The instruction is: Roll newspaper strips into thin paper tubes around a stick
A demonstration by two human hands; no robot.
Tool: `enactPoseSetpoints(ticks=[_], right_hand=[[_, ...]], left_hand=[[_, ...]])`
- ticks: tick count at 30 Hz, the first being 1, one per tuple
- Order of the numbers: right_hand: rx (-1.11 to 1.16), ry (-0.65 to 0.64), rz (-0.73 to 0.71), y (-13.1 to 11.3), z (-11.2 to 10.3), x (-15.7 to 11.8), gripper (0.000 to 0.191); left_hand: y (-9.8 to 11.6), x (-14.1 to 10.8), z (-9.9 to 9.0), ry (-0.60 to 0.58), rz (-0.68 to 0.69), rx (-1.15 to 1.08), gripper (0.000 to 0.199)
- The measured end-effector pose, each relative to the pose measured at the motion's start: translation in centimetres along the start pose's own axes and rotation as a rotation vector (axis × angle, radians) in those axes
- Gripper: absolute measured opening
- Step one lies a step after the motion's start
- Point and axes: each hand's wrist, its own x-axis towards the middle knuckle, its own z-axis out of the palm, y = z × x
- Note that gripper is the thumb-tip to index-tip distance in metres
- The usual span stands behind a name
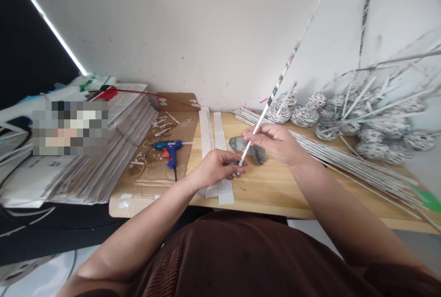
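Observation:
A long, thin rolled newspaper tube (274, 92) slants up and to the right in front of me, its far end blurred against the wall. My left hand (220, 167) pinches its lower end. Slightly higher, my right hand (270, 140) has thumb and fingers closed round the same tube. Beneath and behind the right hand lies a grey cloth-like item (259, 154), partly covered. Close to the left hand, two flat paper strips (219, 127) lie on the wooden tabletop (275, 187).
A blue glue gun (173, 148) rests on stained cardboard (148, 180) among paper scraps. Stacked newspapers (120, 150) stand at left. At right are a bundle of paper tubes (347, 164) and several woven paper pieces (305, 114) with long tubes sticking out.

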Motion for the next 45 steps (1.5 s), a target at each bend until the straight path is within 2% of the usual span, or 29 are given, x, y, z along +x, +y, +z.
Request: enactPoseSetpoints(ticks=[3,7,8,12,13,16,18,22,23,27,32,36,37,41,45], right_hand=[[0.007,0.099,-0.023,0.1,0.0,0.0,0.027],[-0.051,-0.06,0.016,-0.1,-0.1,-0.2,0.027],[-0.043,-0.067,0.024,-0.1,-0.1,-0.3,0.027],[-0.004,0.097,0.023,-0.2,0.2,-0.4,0.03],[-0.011,0.1,0.022,-0.3,0.2,-0.4,0.031],[-0.057,-0.045,0.022,-0.7,0.3,-0.5,0.031],[-0.066,-0.085,0.027,-0.8,0.3,-0.5,0.03],[-0.056,0.105,0.014,-0.5,0.3,-0.4,0.031],[-0.064,0.102,0.01,-0.4,0.3,-0.4,0.032],[-0.075,-0.072,0.027,-0.5,0.3,-0.5,0.033],[-0.057,0.109,0.034,-0.6,0.4,-0.5,0.031],[-0.058,-0.051,0.025,-0.9,0.5,-0.7,0.031],[-0.052,-0.047,0.03,-0.9,0.6,-0.7,0.031],[-0.08,0.106,0.045,-0.7,0.6,-0.8,0.033],[-0.1,-0.078,0.008,-0.4,0.4,-1.0,0.03]], left_hand=[[0.1,-0.1,0.1,-0.006,-0.002,-0.014,0.033],[0.1,-0.1,0.2,0.003,0.004,-0.014,0.034],[0.1,-0.1,0.1,0.003,0.004,-0.012,0.034],[0.1,-0.1,0.1,-0.006,0.004,-0.001,0.033],[0.1,-0.2,0.1,-0.008,0.005,0.0,0.032],[0.1,-0.2,0.1,-0.004,0.01,0.001,0.031],[0.1,-0.2,0.1,-0.003,0.007,0.005,0.031],[0.1,-0.2,0.1,-0.005,0.004,0.005,0.032],[0.1,-0.3,0.1,-0.003,0.004,0.007,0.032],[0.0,-0.3,0.1,0.006,0.004,0.012,0.031],[-0.3,-0.2,0.1,0.004,0.016,0.024,0.031],[-0.5,-0.2,-0.1,0.01,0.032,0.029,0.03],[-0.6,-0.2,-0.1,0.009,0.034,0.034,0.03],[-0.7,-0.2,-0.1,0.003,0.048,0.054,0.031],[-0.6,-0.3,-0.2,0.012,0.057,0.059,0.03]])
